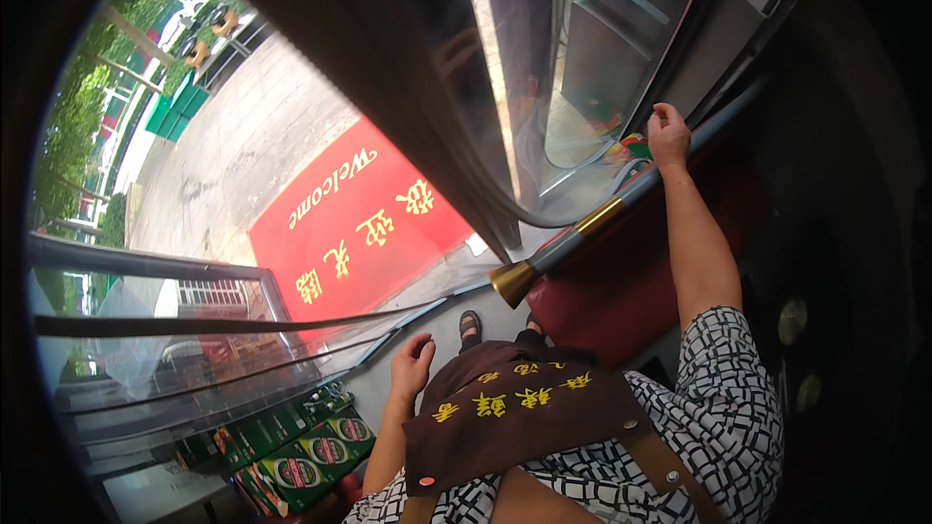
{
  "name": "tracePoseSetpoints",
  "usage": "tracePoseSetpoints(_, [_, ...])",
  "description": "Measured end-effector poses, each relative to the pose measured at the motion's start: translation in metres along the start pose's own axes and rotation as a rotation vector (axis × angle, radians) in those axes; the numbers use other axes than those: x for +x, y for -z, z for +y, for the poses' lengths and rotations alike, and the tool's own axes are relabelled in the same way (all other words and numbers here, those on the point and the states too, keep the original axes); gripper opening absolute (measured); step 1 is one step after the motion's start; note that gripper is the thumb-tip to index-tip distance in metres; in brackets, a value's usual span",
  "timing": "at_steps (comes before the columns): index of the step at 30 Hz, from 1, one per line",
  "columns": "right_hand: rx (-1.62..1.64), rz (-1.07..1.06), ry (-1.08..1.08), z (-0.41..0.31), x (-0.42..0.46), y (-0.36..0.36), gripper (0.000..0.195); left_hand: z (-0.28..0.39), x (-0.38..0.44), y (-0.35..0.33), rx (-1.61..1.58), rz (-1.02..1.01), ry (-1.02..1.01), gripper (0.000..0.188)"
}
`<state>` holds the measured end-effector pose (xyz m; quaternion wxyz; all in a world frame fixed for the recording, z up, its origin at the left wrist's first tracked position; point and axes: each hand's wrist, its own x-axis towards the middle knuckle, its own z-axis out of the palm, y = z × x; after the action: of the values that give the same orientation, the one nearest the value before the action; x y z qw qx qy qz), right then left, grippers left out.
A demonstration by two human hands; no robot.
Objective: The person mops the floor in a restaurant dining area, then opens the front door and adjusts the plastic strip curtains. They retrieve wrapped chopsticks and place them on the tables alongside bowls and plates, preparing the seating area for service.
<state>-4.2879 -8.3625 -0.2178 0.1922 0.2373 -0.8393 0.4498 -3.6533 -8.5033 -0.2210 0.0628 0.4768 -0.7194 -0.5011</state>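
Note:
My right hand (668, 135) is raised at the far right, its fingers curled, just above a grey rail (562, 252) with gold fittings. Whether it touches the rail, or the clear plastic door curtain (535, 73) nearby, I cannot tell. Low beside my body hangs my left hand (411, 365), fingers loosely bent and a little apart, with nothing visible in it. A dark brown apron (502, 444) bearing yellow writing covers my front. My sandalled foot (470, 323) stands on the pale floor near the doorway.
A red padded bench seat (604, 306) lies below the rail. Outside the threshold is a red doormat (335, 233) with writing. Green beer cartons (313, 455) are at the lower left, under more clear curtain (167, 356). Green bins (177, 110) stand outdoors.

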Motion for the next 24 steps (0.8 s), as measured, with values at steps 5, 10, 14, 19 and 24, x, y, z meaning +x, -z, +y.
tracePoseSetpoints(5, [0.111,0.116,-0.01,0.019,0.012,0.019,0.023,-0.12,-0.039,-0.012,-0.086,0.047,0.315,0.029])
tracePoseSetpoints(10, [0.257,0.291,-0.171,-0.047,-0.115,0.018,0.026,-0.249,-0.131,0.02,-0.547,0.289,0.747,0.022])
tracePoseSetpoints(14, [0.708,0.111,-0.894,-0.082,-0.297,0.045,0.018,-0.315,-0.177,0.054,-0.498,0.345,0.831,0.024])
tracePoseSetpoints(19, [0.289,-0.942,-0.657,-0.103,-0.496,0.039,0.004,-0.353,-0.202,0.079,-0.641,0.571,0.666,0.028])
tracePoseSetpoints(24, [0.082,-1.584,-0.462,-0.241,-0.591,0.007,0.011,-0.429,-0.307,0.122,-0.609,0.648,0.664,0.034])
